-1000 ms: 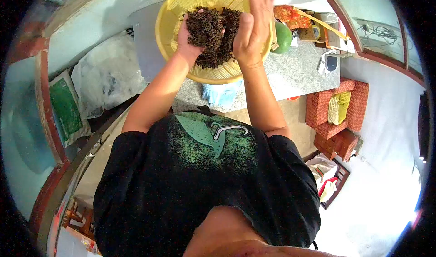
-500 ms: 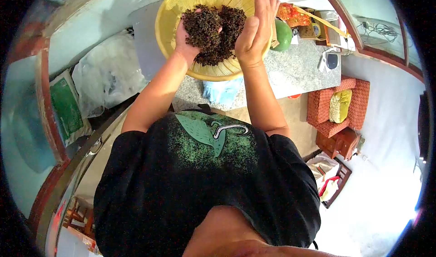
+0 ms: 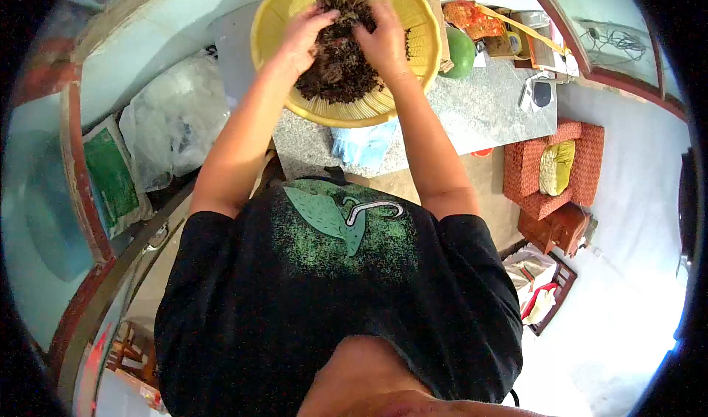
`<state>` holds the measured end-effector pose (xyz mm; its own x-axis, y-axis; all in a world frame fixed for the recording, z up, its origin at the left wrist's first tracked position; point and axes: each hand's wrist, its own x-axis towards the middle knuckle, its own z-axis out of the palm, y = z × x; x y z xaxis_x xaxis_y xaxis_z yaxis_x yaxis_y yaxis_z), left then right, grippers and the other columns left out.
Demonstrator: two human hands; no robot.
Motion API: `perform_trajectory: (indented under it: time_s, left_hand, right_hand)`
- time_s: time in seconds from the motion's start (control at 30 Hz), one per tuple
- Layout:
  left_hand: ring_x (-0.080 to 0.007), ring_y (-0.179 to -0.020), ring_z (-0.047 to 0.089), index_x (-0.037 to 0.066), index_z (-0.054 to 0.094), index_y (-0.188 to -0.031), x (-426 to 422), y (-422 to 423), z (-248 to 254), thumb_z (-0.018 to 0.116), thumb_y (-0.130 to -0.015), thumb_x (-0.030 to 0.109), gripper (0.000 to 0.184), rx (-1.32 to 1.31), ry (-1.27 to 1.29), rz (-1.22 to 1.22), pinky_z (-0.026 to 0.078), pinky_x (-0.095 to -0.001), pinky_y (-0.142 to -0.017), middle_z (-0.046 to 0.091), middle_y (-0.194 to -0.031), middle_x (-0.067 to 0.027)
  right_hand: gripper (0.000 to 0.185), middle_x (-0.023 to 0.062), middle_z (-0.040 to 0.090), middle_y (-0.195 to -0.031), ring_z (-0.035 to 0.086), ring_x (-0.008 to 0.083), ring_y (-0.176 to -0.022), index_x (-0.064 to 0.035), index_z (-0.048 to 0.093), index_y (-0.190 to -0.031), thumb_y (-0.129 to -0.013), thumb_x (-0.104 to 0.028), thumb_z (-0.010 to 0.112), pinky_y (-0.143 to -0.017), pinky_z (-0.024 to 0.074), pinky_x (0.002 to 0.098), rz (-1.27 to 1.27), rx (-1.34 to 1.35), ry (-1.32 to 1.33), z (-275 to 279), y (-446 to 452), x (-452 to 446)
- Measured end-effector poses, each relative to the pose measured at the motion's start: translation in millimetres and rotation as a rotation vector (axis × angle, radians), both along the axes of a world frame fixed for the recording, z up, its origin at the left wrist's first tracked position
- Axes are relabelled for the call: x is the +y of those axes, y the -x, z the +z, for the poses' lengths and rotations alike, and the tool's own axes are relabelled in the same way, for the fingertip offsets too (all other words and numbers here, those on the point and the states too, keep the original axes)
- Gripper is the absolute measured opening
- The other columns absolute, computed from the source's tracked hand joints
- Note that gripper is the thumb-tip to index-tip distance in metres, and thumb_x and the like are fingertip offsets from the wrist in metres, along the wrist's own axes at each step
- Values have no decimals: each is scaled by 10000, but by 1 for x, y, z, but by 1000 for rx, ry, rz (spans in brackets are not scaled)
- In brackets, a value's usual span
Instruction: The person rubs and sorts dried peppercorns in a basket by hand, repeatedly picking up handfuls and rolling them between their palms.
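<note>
A round yellow basket (image 3: 424, 63) stands on a grey speckled counter (image 3: 487, 111) and holds a heap of small dark dried bits (image 3: 335, 78). Both hands are inside the basket. My left hand (image 3: 302, 37) is at the heap's left side, its fingers curved over the dark bits. On the right side my right hand (image 3: 383, 41) bends its fingers down into the same heap. The fingertips of both partly disappear among the bits. Light blue cloth or plastic (image 3: 363, 146) lies just below the basket's near rim.
Right of the basket are a green melon (image 3: 460, 53), a red-orange bag (image 3: 472, 20), boxes and a small device (image 3: 542, 94). A red armchair (image 3: 586, 162) with a green cushion is farther right. Clear plastic sheeting (image 3: 173, 118) is at the left.
My left hand has turned over from palm-up with a pile of bits on it. My right hand, upright and spread before, has come down into the heap with fingers bent.
</note>
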<state>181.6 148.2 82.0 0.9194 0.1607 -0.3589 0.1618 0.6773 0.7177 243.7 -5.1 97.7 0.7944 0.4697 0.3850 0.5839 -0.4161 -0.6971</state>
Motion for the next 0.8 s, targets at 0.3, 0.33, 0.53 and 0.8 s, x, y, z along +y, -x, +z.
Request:
perform_trajectory:
  time_s: [0.3, 0.33, 0.53, 0.8]
  left_hand:
    - [-250, -1032, 620, 77, 582, -1230, 33, -6, -22, 664, -882, 221, 385, -251, -978, 15, 512, -383, -904, 638, -1124, -84]
    - [-289, -1063, 600, 70, 576, -1239, 38, -3, -43, 677, -862, 236, 424, -126, -1353, -30, 476, -392, -943, 618, -1161, -121]
    - [-392, -1155, 535, 67, 506, -1314, 35, 30, -32, 740, -783, 309, 628, 158, -1638, -586, 441, -432, -985, 543, -1245, -211]
    - [-431, -1091, 555, 20, 443, -1320, -16, 35, -47, 711, -789, 199, 621, 296, -1634, -808, 478, -481, -925, 496, -1251, -270]
  right_hand:
    - [390, 162, 584, -1159, 549, 342, -1105, -64, 575, -1191, -833, -155, 697, -953, 436, 409, 138, -155, 82, 21, -4, 7]
    - [402, 156, 584, -1169, 563, 335, -1093, -73, 576, -1204, -832, -169, 694, -944, 453, 403, 87, -252, 165, 5, 3, -1]
    - [357, 153, 596, -1057, 605, 357, -987, -90, 611, -1119, -787, -195, 693, -836, 509, 433, 55, 79, 271, -6, 11, -43]
    - [867, 217, 365, -1404, 539, 465, -1118, -194, 341, -1429, -700, -246, 808, -946, 487, 468, 124, 249, 626, -44, 56, -16]
